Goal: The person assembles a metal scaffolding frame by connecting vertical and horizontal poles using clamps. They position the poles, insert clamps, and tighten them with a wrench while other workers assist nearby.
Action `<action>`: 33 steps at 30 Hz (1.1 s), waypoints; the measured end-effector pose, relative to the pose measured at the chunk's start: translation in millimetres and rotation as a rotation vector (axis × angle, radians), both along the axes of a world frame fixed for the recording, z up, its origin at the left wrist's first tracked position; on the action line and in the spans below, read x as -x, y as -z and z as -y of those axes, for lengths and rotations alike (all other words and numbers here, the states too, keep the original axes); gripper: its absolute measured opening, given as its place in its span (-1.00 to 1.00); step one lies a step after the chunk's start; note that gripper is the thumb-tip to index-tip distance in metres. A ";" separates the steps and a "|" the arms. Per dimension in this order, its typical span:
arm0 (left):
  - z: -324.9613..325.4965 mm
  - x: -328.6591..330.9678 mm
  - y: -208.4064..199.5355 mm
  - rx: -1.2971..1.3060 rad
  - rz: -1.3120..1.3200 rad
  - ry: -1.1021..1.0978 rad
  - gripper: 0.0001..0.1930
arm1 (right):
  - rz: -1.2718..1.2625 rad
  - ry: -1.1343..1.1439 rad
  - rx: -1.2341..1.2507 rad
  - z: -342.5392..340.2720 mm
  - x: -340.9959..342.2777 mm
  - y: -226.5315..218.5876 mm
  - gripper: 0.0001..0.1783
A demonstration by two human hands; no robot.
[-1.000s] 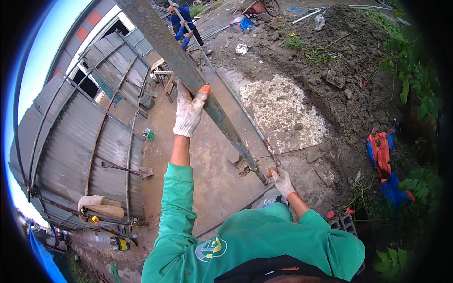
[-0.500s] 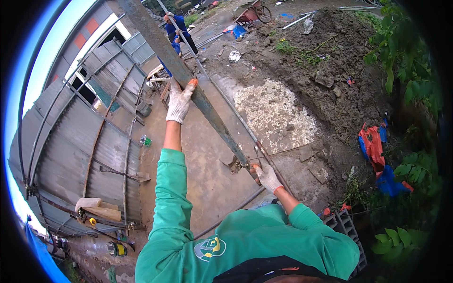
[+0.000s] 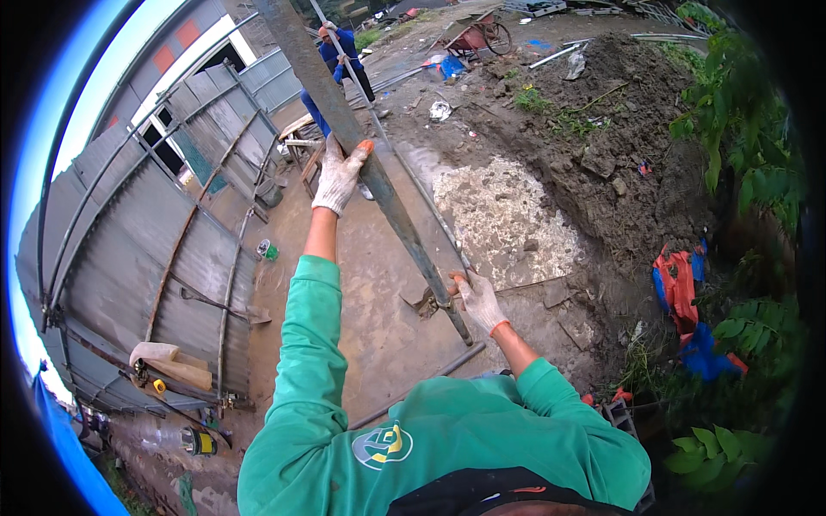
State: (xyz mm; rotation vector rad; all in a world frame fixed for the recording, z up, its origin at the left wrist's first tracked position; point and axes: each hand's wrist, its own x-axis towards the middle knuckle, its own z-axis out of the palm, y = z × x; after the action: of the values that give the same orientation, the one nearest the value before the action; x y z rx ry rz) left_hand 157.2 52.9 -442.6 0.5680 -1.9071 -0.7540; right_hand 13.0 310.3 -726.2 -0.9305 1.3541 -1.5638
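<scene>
Site work: a left hand (image 3: 342, 175) spreads against a tilted pole (image 3: 399, 224), with the right hand (image 3: 479, 301) near its foot.
Left thumb and fingers splay wide against the pole; the right fingers are partly curled beside the clamp (image 3: 445, 302), and whether they grip anything cannot be told. The pole slants over a concrete slab (image 3: 370, 318), a thinner pipe (image 3: 428, 203) to its right. A round emblem (image 3: 382, 446) marks the green shirt (image 3: 516, 430). Farther out, a green-and-white bucket (image 3: 268, 249), its contents too small to make out, sits near metal panels (image 3: 120, 267), with a dark bucket (image 3: 269, 193) beyond and a yellow-and-black bucket (image 3: 199, 441) at lower left. A co-worker (image 3: 344, 56) in blue appears left of a red wheelbarrow (image 3: 473, 36).
</scene>
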 end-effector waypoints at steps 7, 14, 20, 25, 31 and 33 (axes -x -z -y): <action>-0.9 0.4 0.3 0.038 -0.018 -0.016 -0.32 | -0.150 0.003 0.094 11.5 -3.3 9.9 -0.54; 6.8 2.0 0.9 0.057 -0.005 -0.033 -0.34 | -0.043 0.015 -0.015 16.9 6.7 -29.2 -0.53; 12.4 -4.3 53.2 0.065 -0.019 -0.001 -0.31 | -0.454 0.093 0.226 86.3 27.5 -101.6 -0.37; -17.2 -23.0 168.1 -0.344 -0.046 0.035 0.16 | -0.678 0.139 0.524 170.1 17.0 -169.6 -0.03; -24.3 -17.4 273.0 -0.618 0.156 0.033 0.12 | -0.862 -0.117 0.368 208.3 12.2 -193.2 0.03; -12.8 -10.3 298.9 -0.605 0.355 -0.085 0.11 | -0.875 -0.143 0.372 212.4 14.0 -193.5 -0.02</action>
State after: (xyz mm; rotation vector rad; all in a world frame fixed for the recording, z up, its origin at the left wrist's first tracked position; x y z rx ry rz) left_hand 167.5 65.7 -741.5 1.2152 -1.9417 -1.2499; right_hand -0.9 97.9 -532.7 -2.0569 1.5171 -1.3569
